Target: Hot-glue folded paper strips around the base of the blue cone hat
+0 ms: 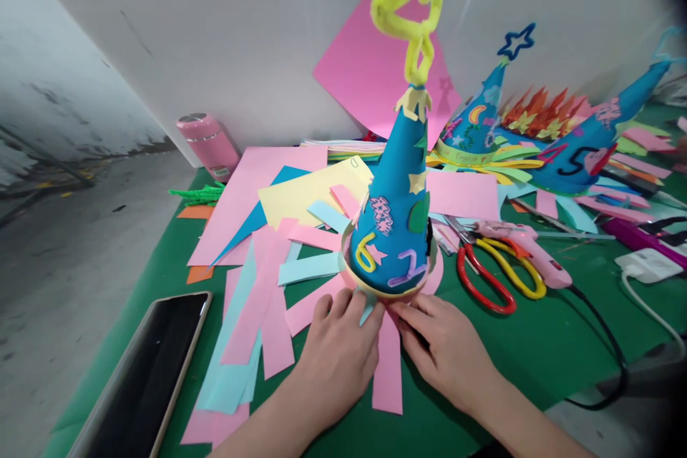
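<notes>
Phone [142, 379] lying screen-up at the near left edge of the green surface [499, 351], so that's closest. Right after it come two bare hands. Left hand [340, 343] has its fingers curled and bunched together at the front rim of a blue cone hat [396, 179], with a pale blue bit of paper peeking out by the fingertips. Right hand [448, 351] is up against that rim too, fingers narrow and nearly meeting the left ones. Can't tell what either one is actually pinching, since the fingers cover it. One pink strip [387, 386] pokes out toward the wearer between them.

Hat itself stands upright in the middle, yellow 6 on the front, yellow fuzzy topper [382, 14] sticking up. Loads of pink and light blue paper strips [255, 300] are heaped to its left. Over on the right you've got red-and-yellow scissors [469, 252] right beside a pink glue gun [544, 257].

Further back there's a pale yellow sheet [308, 195] on top of other paper, and a pink flask [208, 147] at the far left. Two more blue hats, one with a dark blue star [477, 114], one with a black 5 [580, 136], sit back right. Big pink sheet [359, 64] is against the white wall [241, 36].
</notes>
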### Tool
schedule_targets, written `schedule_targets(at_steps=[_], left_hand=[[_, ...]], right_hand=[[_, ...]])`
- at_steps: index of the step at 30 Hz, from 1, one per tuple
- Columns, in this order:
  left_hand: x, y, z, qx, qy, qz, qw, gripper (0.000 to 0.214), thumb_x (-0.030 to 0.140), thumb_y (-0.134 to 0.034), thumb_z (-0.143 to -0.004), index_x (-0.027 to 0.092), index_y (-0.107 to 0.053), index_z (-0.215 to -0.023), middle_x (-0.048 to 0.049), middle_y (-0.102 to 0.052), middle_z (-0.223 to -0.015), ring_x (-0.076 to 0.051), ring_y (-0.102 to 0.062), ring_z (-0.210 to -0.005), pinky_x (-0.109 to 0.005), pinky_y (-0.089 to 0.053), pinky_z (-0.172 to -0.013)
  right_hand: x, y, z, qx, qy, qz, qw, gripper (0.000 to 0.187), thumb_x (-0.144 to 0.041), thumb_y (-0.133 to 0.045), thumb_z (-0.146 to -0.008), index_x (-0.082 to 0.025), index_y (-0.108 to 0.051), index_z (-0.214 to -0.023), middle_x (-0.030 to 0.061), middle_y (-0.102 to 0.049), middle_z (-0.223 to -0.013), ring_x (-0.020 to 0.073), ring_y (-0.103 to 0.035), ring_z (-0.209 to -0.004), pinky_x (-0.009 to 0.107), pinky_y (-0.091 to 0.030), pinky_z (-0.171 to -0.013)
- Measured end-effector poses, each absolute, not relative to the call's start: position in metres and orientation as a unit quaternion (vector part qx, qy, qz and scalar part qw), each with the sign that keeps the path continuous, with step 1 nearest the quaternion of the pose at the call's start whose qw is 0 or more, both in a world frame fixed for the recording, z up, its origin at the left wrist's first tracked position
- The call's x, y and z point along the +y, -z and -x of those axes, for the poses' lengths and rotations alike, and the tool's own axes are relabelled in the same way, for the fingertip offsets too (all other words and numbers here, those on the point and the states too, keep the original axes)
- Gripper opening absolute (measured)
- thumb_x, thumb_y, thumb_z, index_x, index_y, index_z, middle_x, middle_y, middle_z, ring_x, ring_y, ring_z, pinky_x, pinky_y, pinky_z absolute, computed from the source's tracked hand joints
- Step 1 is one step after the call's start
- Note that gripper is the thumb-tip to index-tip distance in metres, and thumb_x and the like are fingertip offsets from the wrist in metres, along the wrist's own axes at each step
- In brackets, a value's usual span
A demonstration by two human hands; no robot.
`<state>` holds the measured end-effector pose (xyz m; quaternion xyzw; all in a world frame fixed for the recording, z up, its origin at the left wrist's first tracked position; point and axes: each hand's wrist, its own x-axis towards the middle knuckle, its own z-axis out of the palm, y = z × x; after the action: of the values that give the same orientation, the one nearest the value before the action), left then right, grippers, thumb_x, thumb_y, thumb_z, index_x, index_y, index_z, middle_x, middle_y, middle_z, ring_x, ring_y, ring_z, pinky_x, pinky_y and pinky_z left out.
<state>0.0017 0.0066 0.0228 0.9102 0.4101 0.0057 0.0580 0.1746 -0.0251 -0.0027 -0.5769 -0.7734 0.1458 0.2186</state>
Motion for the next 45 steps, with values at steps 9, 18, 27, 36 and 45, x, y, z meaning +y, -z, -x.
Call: schedule_targets(at_steps=[9, 18, 27, 36, 45], left_hand=[[0.0067, -0.023, -0.003, 0.416, -0.005, -0.907, 0.062, 0.037, 0.022, -0.034, -0.083, 0.024, -0.045, -0.118, -0.0088, -0.05, -0.106, -0.028, -0.042, -0.098, -0.044, -0.036, -0.08], [0.0089, -0.0236, -0.0014, 0.407, -0.011, -0.911, 0.065, 0.036, 0.021, -0.035, -0.084, 0.025, -0.045, -0.118, -0.0083, -0.05, -0.105, -0.027, -0.042, -0.096, -0.043, -0.037, -0.078], [0.0088, -0.0247, -0.0027, 0.411, -0.005, -0.908, 0.079, 0.037, 0.021, -0.034, -0.084, 0.025, -0.044, -0.119, -0.0087, -0.051, -0.104, -0.027, -0.042, -0.094, -0.044, -0.037, -0.078], [0.0089, -0.0251, -0.0038, 0.413, -0.005, -0.907, 0.079, 0.037, 0.02, -0.033, -0.084, 0.025, -0.044, -0.119, -0.0083, -0.051, -0.104, -0.027, -0.042, -0.096, -0.043, -0.037, -0.078], [0.0063, -0.0221, -0.0027, 0.409, -0.007, -0.91, 0.064, 0.037, 0.022, -0.033, -0.085, 0.025, -0.043, -0.121, -0.0097, -0.049, -0.106, -0.027, -0.043, -0.098, -0.042, -0.036, -0.08]], right_hand=[[-0.0261, 0.0013, -0.1748, -0.772, -0.158, 0.578, 0.211, 0.027, -0.02, -0.039, -0.085, -0.022, -0.058, -0.105, 0.0053, -0.057, -0.084, 0.019, -0.052, -0.079, 0.033, -0.04, -0.069], [-0.0248, 0.001, -0.1749, -0.773, -0.151, 0.573, 0.224, 0.027, -0.019, -0.041, -0.085, -0.022, -0.058, -0.105, 0.0051, -0.058, -0.083, 0.0178, -0.053, -0.078, 0.031, -0.041, -0.068], [-0.0247, 0.0007, -0.1752, -0.771, -0.157, 0.572, 0.232, 0.029, -0.018, -0.04, -0.085, -0.021, -0.057, -0.107, 0.0057, -0.058, -0.086, 0.0185, -0.053, -0.079, 0.032, -0.042, -0.067], [-0.0254, 0.0022, -0.1753, -0.771, -0.156, 0.569, 0.24, 0.029, -0.017, -0.04, -0.085, -0.021, -0.059, -0.105, 0.0059, -0.057, -0.083, 0.0183, -0.053, -0.078, 0.032, -0.042, -0.067], [-0.0256, -0.0002, -0.1777, -0.764, -0.164, 0.565, 0.266, 0.027, -0.019, -0.041, -0.085, -0.021, -0.061, -0.103, 0.0047, -0.058, -0.082, 0.0171, -0.054, -0.077, 0.029, -0.043, -0.067]])
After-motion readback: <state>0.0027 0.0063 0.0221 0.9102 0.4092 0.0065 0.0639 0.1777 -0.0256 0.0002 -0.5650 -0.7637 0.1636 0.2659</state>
